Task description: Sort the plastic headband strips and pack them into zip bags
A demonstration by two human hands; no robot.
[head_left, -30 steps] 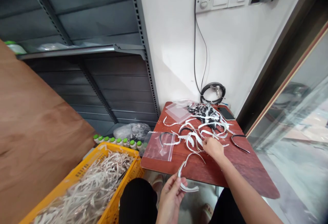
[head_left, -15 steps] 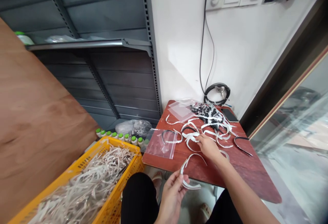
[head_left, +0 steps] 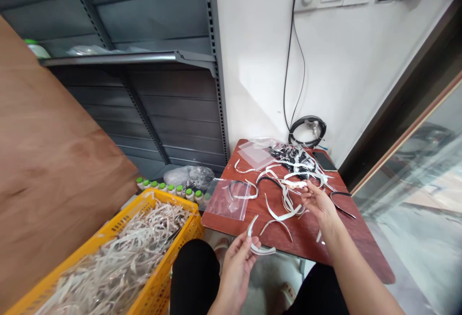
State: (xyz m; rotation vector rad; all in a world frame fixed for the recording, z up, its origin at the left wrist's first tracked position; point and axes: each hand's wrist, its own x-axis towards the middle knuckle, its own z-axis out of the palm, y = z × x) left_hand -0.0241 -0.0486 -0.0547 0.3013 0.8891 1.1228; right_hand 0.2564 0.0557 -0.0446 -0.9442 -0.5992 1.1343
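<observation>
My left hand point(head_left: 238, 256) is at the table's front edge, its fingers pinched round white curved bands point(head_left: 263, 251) shaped like headbands; two or more appear stacked. Over the tabletop, my right hand point(head_left: 318, 203) grips the end of a bunch of white headbands point(head_left: 293, 184), some of which hang down in loops. Between the hands, a loose white headband point(head_left: 276, 223) lies near the table's edge. A dark headband point(head_left: 341, 199) rests at the right side of the red-brown table point(head_left: 355, 243). Farther back is a heap of black and white pieces point(head_left: 294, 156).
A clear zip bag point(head_left: 225, 204) holding a band lies on the table's left. A phone point(head_left: 324, 161) and a coiled black cable point(head_left: 306, 132) are at the back. Left of my knees stands a yellow crate point(head_left: 197, 219) full of whitish bands, beside green-capped bottles point(head_left: 189, 194).
My right hand has lifted and moved right, drawing white headbands up from the tabletop. My left hand, still holding its bands, has shifted slightly left, and a loose band now lies apart from it.
</observation>
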